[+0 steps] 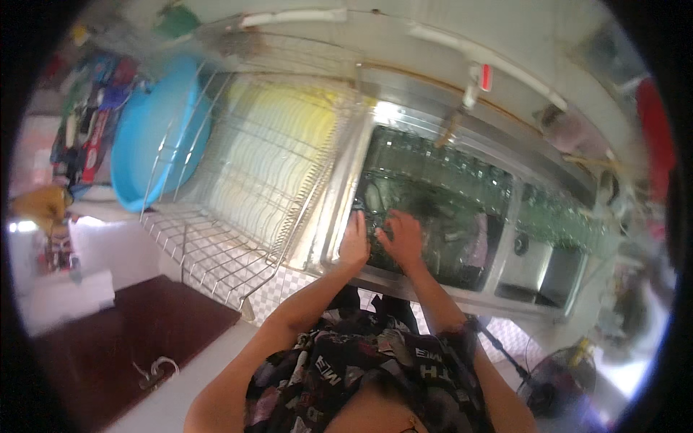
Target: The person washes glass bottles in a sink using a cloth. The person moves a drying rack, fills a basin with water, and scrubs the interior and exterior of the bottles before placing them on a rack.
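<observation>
My left hand [354, 243] reaches into the left sink basin [354, 187], close to its left wall, with its fingers pointing away from me. A small dark thing lies at its fingertips, too blurred to name. To its right, my right hand [403, 238] is over the same basin, its fingers apart and bent towards the clear glassware [373, 192] on the left. Nothing shows in the right hand's grasp. Several clear glass vessels [433, 162] stand in rows along the basin's back. A pale purple cloth-like thing [477, 241] is at the basin's right side.
Left of the sink, a wire dish rack [227, 276] holds many plates [270, 162]. A blue plastic tub [154, 140] leans beyond it. The right basin [533, 270] has more glassware [557, 214] at its back. A red-marked tap [471, 89] hangs over the sink. A fan [560, 379] stands lower right.
</observation>
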Demonstrator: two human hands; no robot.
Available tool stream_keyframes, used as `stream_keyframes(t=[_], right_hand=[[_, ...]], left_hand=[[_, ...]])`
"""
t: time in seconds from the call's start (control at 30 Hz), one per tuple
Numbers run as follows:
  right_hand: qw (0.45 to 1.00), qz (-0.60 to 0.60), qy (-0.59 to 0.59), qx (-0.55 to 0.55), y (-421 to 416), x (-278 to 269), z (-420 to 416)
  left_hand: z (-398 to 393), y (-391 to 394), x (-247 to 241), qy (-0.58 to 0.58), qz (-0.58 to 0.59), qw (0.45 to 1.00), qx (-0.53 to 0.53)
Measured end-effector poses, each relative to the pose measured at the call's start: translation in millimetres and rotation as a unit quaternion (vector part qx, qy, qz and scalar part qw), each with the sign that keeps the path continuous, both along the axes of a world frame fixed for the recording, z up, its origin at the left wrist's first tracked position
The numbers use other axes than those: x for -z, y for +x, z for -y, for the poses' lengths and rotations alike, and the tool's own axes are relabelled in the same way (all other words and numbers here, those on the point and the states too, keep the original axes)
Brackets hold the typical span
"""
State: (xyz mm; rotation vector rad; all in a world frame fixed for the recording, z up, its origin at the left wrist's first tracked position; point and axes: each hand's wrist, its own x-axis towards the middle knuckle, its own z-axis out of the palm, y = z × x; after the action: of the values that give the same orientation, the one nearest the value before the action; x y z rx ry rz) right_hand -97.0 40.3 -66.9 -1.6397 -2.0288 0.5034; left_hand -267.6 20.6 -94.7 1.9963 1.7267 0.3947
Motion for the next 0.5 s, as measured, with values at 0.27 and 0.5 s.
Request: stream_keyframes(t=[0.27,0.5], right_hand=[[0.994,0.085,-0.024,0.068,26,-8,50],[0.964,0.114,-0.119,0.207,42,-9,143]], left_hand=[[0,15,-47,0.045,0.000,0.973,0.225],[28,18,-17,0.025,-0.101,0.966,0.235]])
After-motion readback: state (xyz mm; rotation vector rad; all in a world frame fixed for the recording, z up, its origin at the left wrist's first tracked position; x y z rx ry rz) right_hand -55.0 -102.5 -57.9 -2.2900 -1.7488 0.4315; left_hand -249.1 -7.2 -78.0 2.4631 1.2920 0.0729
